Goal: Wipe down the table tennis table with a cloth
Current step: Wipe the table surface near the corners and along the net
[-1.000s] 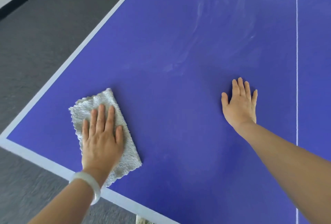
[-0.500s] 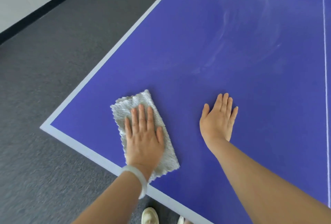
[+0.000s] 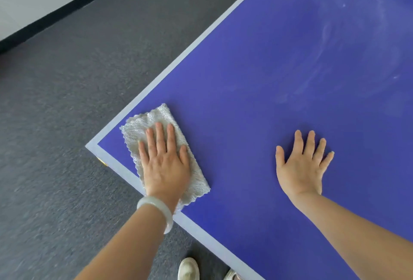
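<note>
Our left hand [image 3: 164,163] presses flat, fingers straight, on the fluffy grey cloth [image 3: 156,123] — a folded rectangle lying at the table's near left corner, touching the pale border. Our right hand [image 3: 301,163] rests open on the smooth blue table [image 3: 257,67], whose wide surface beyond carries faint whitish streaks.

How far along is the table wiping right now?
Done: the near stretch of table looks evenly blue. In hand: the left hand presses the cloth flat by the near corner; the right hand rests flat on the table. Left: whitish streaks farther up.
</note>
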A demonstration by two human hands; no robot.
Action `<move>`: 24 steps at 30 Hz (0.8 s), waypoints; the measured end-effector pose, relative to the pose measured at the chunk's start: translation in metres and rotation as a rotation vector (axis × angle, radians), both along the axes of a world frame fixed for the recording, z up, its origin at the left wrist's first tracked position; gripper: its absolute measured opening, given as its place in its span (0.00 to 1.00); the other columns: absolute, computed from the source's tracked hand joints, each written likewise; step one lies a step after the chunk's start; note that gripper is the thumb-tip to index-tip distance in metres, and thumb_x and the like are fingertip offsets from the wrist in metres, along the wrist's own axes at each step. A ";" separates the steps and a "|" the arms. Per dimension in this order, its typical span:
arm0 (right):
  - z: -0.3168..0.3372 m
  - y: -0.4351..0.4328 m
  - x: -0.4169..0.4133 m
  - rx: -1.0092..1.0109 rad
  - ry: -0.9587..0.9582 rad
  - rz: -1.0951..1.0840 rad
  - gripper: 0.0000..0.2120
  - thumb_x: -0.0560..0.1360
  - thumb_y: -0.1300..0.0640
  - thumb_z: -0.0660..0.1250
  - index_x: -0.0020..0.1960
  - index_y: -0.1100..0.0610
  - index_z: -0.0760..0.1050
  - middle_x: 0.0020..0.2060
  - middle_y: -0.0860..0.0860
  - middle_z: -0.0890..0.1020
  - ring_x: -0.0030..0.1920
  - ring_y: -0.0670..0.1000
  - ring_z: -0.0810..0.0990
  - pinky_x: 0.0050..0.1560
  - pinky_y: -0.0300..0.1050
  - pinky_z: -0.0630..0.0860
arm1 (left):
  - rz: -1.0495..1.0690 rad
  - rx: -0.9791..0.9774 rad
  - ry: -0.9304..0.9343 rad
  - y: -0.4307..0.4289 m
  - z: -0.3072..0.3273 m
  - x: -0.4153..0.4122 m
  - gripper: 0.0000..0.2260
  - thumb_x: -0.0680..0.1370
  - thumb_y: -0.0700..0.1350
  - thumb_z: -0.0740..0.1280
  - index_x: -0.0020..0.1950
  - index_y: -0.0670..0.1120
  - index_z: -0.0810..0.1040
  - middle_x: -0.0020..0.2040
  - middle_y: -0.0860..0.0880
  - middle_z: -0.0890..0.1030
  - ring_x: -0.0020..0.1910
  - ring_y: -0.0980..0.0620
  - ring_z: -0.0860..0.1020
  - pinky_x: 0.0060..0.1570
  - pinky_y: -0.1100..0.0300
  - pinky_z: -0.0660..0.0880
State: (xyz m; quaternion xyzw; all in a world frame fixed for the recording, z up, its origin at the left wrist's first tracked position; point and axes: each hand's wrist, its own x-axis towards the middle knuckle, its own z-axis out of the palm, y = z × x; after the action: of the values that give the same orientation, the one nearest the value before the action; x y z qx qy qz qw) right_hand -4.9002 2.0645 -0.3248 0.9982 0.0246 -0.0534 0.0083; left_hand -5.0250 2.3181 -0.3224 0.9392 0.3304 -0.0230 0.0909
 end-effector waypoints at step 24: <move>0.012 0.059 -0.005 0.048 0.002 0.340 0.30 0.84 0.49 0.45 0.80 0.63 0.40 0.80 0.58 0.43 0.80 0.56 0.43 0.79 0.51 0.39 | -0.169 0.018 -0.028 0.012 -0.004 0.028 0.29 0.81 0.58 0.41 0.82 0.52 0.44 0.82 0.51 0.43 0.80 0.50 0.38 0.78 0.45 0.40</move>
State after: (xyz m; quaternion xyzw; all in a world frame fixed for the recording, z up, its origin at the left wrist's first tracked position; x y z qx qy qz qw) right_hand -4.9056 2.1235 -0.3128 0.9795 0.1944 -0.0516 -0.0068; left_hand -4.9968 2.3296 -0.3265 0.9648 0.2487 -0.0146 0.0845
